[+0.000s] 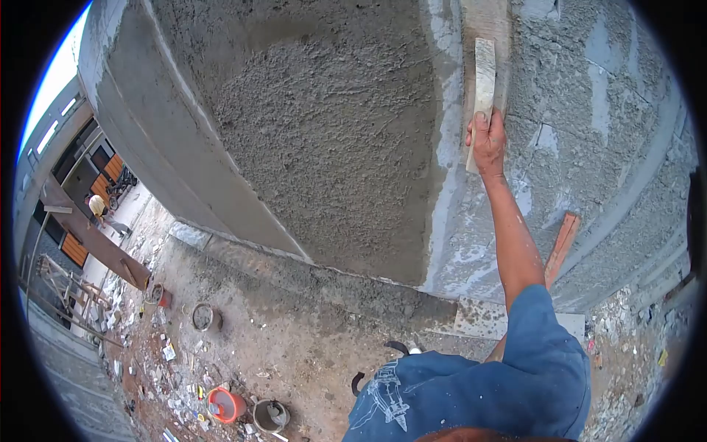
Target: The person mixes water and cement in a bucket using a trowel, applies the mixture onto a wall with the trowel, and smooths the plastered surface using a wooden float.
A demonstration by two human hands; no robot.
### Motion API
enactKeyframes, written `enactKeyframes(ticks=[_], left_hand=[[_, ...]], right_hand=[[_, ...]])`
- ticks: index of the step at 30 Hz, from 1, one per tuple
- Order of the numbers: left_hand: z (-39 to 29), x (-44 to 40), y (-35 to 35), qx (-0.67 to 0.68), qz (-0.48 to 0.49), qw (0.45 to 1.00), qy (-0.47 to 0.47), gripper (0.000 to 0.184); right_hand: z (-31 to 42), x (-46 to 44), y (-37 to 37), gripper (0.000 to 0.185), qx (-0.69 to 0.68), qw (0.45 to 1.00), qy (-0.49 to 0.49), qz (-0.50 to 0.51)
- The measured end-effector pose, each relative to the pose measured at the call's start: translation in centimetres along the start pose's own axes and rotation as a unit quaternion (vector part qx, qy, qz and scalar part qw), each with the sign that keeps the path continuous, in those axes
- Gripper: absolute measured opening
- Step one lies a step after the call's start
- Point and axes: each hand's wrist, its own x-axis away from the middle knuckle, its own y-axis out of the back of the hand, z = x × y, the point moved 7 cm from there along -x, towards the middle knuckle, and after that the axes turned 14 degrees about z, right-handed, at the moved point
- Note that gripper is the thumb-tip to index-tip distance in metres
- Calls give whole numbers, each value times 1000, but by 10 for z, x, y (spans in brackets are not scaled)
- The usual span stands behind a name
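My right hand (487,144) is closed around the lower part of a pale wooden slat (484,74), held upright against the wall. Behind the slat runs a brownish vertical strip (501,22) with a whitish band along its left side. Left of that is a large panel of rough, dark grey plaster (331,147), bordered by a smoother grey section (162,147). Rough grey wall (567,132) with pale patches continues on the right. Below my forearm, a reddish wooden strip (563,247) leans at a slant. My left hand is out of view.
An orange bucket (226,404) and a dark bucket (271,416) stand at the lower left. Farther up are another bucket (206,317) and a reddish one (160,295). Rubble litters the ground. A person (99,208) bends in the background beside a long brown board (96,236).
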Motion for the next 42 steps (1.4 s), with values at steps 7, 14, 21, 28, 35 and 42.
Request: enactKeyframes(ticks=[7, 14, 21, 28, 35, 42], left_hand=[[-20, -44, -30, -97, 21, 994, -44, 42], [-46, -119, -13, -263, 32, 953, -145, 41], [-59, -115, 23, -365, 9, 921, -138, 42], [-117, -130, 22, -248, 64, 956, -144, 39], [-192, -135, 8, -59, 74, 993, -68, 39], [-201, -149, 45, -11, 13, 1000, -11, 44]], right_hand=[[-4, -56, -48, 47, -143, 986, 34, 73], [-26, -17, -68, 48, 213, 966, 121, 77], [17, -93, -81, 48, 62, 997, -14, 52], [-19, -24, -106, 44, 299, 941, 60, 149], [6, -108, -168, 42, 188, 973, -9, 137], [5, -78, -168, 47, 302, 934, 51, 186]])
